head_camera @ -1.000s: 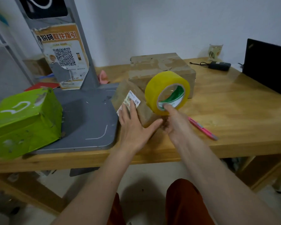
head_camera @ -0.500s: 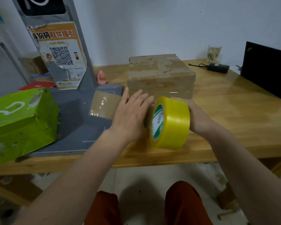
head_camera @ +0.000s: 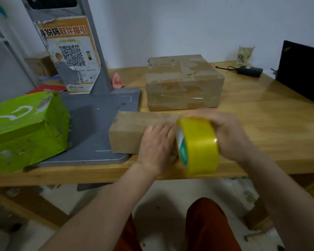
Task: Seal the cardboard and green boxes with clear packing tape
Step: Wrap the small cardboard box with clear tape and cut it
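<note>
Pressing flat on the small cardboard box (head_camera: 132, 134) near the surface's (head_camera: 261, 113) front edge, the left hand (head_camera: 157, 144) lies released; the right hand (head_camera: 228, 134) grips the tape roll (head_camera: 198, 145).

Small cardboard box (head_camera: 132, 134) now lies flat lengthwise.

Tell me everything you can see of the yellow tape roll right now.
The yellow roll of packing tape is a wide ring, glossy and amber-yellow on its outer band, with a white-and-green printed core edge facing left. It stands on edge at the near edge of the wooden table, against the right end of the small brown cardboard box. The right hand grips it from the right; the left hand presses the box beside it. No pulled strip of tape is discernible.
</note>
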A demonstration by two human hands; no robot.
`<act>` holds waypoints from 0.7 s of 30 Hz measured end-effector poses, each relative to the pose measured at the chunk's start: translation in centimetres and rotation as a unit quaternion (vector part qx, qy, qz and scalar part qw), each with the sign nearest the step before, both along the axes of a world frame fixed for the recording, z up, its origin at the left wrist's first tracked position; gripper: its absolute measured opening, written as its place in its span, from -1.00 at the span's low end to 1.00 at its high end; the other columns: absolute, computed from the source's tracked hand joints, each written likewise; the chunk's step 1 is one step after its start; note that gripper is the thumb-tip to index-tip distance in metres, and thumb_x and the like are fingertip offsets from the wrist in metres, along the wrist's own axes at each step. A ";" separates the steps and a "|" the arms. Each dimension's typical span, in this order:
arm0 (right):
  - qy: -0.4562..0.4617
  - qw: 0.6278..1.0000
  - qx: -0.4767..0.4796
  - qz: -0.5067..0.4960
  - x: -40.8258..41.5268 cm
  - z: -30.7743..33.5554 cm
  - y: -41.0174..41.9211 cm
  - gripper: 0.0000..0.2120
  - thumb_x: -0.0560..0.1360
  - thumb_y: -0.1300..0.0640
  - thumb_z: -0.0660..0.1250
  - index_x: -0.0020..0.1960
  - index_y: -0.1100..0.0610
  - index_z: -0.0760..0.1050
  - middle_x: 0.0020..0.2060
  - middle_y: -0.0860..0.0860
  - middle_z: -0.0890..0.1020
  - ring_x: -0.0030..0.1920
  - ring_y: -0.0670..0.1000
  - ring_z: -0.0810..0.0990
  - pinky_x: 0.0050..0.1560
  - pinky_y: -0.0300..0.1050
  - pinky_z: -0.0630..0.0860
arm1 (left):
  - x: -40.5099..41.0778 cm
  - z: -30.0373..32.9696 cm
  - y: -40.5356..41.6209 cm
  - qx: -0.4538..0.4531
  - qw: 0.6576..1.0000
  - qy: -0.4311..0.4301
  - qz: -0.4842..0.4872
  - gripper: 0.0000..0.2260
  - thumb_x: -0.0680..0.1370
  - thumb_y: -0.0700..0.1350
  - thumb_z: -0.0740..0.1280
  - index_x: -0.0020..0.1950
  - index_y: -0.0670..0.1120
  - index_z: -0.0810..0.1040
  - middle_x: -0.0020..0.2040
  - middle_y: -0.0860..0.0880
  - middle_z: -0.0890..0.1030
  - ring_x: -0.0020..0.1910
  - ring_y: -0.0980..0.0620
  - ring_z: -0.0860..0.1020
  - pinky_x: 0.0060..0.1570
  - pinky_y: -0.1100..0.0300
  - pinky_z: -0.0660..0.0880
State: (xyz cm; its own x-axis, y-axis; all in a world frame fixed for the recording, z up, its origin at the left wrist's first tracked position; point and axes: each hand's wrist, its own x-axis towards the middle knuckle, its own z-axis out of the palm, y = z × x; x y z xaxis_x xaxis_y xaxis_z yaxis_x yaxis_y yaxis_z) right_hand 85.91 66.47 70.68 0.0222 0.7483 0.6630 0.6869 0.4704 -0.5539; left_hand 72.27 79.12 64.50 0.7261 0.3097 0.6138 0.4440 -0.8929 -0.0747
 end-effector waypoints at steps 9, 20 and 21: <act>0.160 0.985 0.034 -0.061 3.1 1.8 4.8 -0.66 0.43 0.41 0.33 0.18 0.23 0.52 0.04 0.11 0.60 -0.04 -0.18 0.59 -0.01 -0.26 0.56 | -0.1 0.7 -1.2 -0.099 0.995 0.030 0.016 -0.32 0.38 0.34 0.41 0.36 -0.04 0.50 0.32 0.03 0.55 0.32 0.02 0.47 0.23 0.09 0.34; 0.138 0.987 0.021 -0.078 4.1 2.2 5.0 -0.63 0.44 0.42 0.35 0.05 -0.01 0.58 -0.03 -0.06 0.65 0.00 -0.08 0.63 -0.03 -0.20 0.57 | 2.9 6.5 1.7 -0.488 0.863 0.109 -0.075 0.22 0.07 0.25 0.64 0.56 0.14 0.00 0.48 0.04 0.32 0.49 -0.06 0.22 0.44 -0.15 0.27; 0.134 0.988 0.023 -0.080 4.2 2.2 5.0 -0.63 0.45 0.43 0.35 0.07 0.01 0.57 -0.02 -0.05 0.64 0.00 -0.11 0.63 -0.04 -0.25 0.56 | 3.1 6.5 1.8 -0.521 0.838 0.115 -0.113 0.26 0.08 0.20 0.65 0.57 0.18 -0.08 0.52 0.06 0.25 0.51 -0.02 0.18 0.47 -0.11 0.23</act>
